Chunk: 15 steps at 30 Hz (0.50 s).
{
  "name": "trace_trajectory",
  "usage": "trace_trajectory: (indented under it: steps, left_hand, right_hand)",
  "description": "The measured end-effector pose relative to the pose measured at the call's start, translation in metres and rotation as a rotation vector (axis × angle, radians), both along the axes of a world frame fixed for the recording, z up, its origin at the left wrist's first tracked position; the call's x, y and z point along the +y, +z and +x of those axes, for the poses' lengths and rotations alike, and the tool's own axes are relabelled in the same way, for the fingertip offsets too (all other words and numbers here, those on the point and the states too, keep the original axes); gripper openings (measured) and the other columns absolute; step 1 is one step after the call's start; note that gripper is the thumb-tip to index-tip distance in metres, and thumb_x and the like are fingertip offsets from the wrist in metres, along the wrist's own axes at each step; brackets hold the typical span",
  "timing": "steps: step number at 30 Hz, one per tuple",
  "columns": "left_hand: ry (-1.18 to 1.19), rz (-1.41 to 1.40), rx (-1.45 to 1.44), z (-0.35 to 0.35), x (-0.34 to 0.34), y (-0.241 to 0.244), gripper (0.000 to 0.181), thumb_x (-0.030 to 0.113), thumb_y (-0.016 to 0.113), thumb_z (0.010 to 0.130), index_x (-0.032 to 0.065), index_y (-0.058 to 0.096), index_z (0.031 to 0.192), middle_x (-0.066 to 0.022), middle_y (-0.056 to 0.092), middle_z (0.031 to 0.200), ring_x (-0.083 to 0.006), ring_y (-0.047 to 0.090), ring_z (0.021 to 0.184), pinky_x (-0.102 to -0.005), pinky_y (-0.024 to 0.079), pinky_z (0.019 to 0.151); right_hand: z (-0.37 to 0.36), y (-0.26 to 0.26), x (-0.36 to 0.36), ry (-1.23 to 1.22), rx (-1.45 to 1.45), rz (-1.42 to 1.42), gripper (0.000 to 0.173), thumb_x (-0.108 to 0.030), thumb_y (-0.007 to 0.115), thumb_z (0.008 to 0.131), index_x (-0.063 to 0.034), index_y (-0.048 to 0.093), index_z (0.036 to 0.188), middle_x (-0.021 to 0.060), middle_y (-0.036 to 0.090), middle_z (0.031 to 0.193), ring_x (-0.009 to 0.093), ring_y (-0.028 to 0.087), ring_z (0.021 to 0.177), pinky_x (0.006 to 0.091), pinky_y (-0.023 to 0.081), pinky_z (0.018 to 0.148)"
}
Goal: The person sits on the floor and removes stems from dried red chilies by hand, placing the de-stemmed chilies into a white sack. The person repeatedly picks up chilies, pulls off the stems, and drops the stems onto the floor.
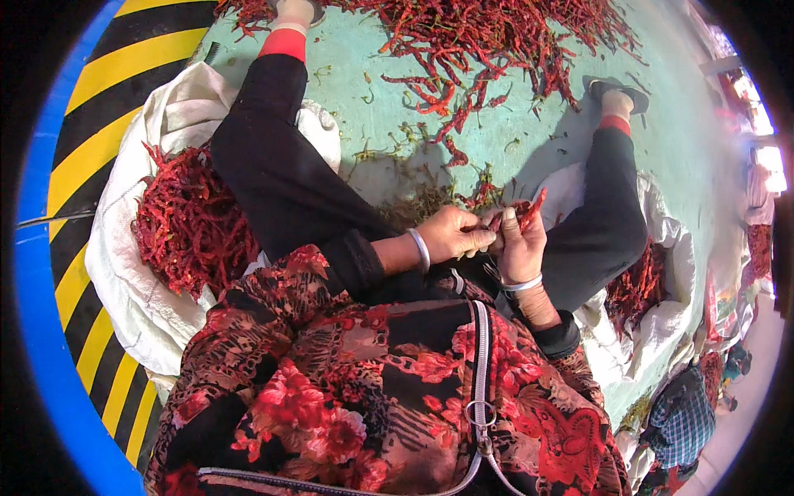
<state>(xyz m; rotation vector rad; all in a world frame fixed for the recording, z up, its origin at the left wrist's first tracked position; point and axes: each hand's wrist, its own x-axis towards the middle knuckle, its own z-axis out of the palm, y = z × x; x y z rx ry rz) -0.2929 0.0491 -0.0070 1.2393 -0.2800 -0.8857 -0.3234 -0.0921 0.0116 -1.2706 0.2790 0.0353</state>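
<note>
Both my hands meet in front of my lap. My right hand is closed around dried red chili peppers, whose tips stick out above the fingers. The fingertips of my left hand pinch together at the near end of these chilies, touching my right hand; what exactly they grip is hidden. Beyond the hands, loose stems and bits of chili lie between my legs. Farther off, a large heap of dried red chilies spreads over the pale green floor.
A white woven sack holding red chilies stands by my left leg. Another white sack with chilies is by my right leg. Yellow and black stripes run along the left. Another person is at the lower right.
</note>
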Motion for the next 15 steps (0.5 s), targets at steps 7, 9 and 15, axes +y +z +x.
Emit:
trace_trajectory:
  steps: [7,9,15]
  left_hand:
    - [-0.270,-0.153,-1.279,-0.015,-0.005,0.012,0.009,0.021,0.058,0.070,0.0130,0.055,0.072,-0.0035,0.046,0.062,-0.0198,0.052,0.054,-0.0306,0.041,0.044]
    - [-0.225,-0.131,-1.391,-0.017,-0.010,0.013,0.007,0.020,0.054,0.069,0.0165,0.054,0.075,-0.0011,0.044,0.065,-0.0177,0.050,0.053,-0.0299,0.041,0.042]
    - [-0.745,0.942,-0.913,0.046,0.032,0.001,0.032,0.034,0.052,0.075,0.0048,0.059,0.066,-0.0117,0.059,0.076,-0.0305,0.057,0.076,-0.0448,0.045,0.061]
  right_hand:
    - [-0.023,0.020,-0.023,0.156,0.337,0.448,0.005,-0.016,0.047,0.087,-0.0127,0.046,0.084,0.0013,0.044,0.062,0.006,0.033,0.043,0.0175,0.026,0.035]
    - [-0.020,0.015,-0.037,0.088,0.366,0.432,0.003,-0.013,0.047,0.087,-0.0125,0.046,0.084,0.0006,0.044,0.062,0.007,0.032,0.042,0.0183,0.025,0.034]
    - [-0.032,0.102,-0.239,-0.314,0.107,-0.895,0.019,-0.015,0.049,0.084,-0.0034,0.054,0.098,0.0037,0.057,0.072,0.009,0.052,0.055,0.0205,0.040,0.047]
